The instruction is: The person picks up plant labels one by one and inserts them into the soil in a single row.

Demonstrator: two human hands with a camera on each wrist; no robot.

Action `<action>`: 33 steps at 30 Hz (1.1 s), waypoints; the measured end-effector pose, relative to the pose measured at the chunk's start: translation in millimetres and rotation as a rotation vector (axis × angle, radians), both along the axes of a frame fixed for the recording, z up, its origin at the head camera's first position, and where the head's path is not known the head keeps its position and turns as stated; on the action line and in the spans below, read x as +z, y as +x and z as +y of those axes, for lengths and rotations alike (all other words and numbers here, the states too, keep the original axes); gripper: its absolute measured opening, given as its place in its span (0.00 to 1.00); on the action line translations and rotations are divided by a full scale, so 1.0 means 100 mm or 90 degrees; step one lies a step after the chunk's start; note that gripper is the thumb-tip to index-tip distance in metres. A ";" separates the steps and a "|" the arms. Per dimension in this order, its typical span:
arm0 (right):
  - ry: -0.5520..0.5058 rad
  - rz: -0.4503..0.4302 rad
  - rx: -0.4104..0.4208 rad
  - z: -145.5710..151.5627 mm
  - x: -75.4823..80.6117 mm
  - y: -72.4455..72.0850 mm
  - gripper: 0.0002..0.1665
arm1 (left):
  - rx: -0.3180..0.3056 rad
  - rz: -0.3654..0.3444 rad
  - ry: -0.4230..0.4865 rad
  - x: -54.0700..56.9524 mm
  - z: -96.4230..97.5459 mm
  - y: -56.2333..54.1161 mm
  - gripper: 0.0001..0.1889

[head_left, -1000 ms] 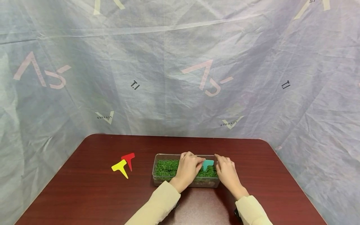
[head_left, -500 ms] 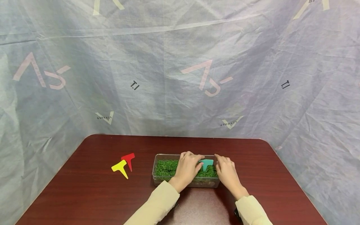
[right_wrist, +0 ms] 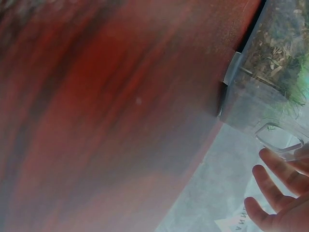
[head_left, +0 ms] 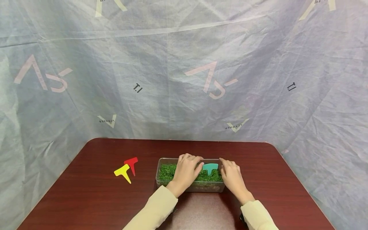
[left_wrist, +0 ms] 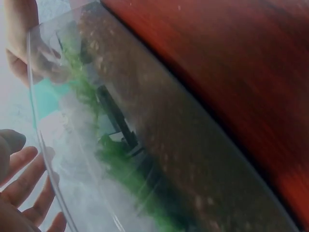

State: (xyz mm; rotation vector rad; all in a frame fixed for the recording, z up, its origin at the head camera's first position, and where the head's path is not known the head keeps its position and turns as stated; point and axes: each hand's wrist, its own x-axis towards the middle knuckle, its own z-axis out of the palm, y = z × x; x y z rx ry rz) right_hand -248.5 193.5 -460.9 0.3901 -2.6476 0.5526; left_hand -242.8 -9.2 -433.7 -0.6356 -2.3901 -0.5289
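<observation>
A clear plastic box point(head_left: 189, 187) of soil and green grass point(head_left: 166, 172) stands on the table. A teal T-shaped plant label point(head_left: 210, 167) stands upright in the grass near the right end, its stem partly down among the blades. My left hand point(head_left: 186, 169) hovers over the middle of the box with loosely bent fingers, thumb and fingertips just left of the label and holding nothing. At the right end, my right hand point(head_left: 231, 175) holds the end wall by its rim. In the right wrist view its fingers point(right_wrist: 273, 186) lie outside, near the oval handle hole.
On the table point(head_left: 86, 198) left of the box lie a yellow plant label point(head_left: 123, 172) and a red plant label point(head_left: 131, 163), close together. A pale printed cloth point(head_left: 169, 105) hangs behind the table's back edge.
My left hand has let go of the teal plant label and moved a little left, so more of the label's head shows. The right hand and the box have stayed put.
</observation>
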 end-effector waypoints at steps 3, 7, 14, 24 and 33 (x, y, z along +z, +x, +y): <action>-0.004 -0.002 0.004 0.00 -0.01 0.01 0.20 | 0.010 0.000 0.001 0.02 -0.09 0.00 0.09; -0.003 0.009 0.002 0.00 -0.01 0.01 0.20 | 0.030 -0.004 0.001 0.03 -0.22 0.00 0.09; 0.001 0.015 -0.001 0.01 0.00 0.01 0.20 | 0.069 -0.016 0.003 0.07 -0.45 -0.01 0.10; -0.002 0.014 0.000 0.00 0.00 0.00 0.20 | 0.115 0.012 0.021 0.02 -0.80 -0.03 0.08; 0.001 0.006 -0.002 0.00 0.00 0.00 0.20 | 0.175 0.002 0.039 -0.05 -1.17 -0.07 0.08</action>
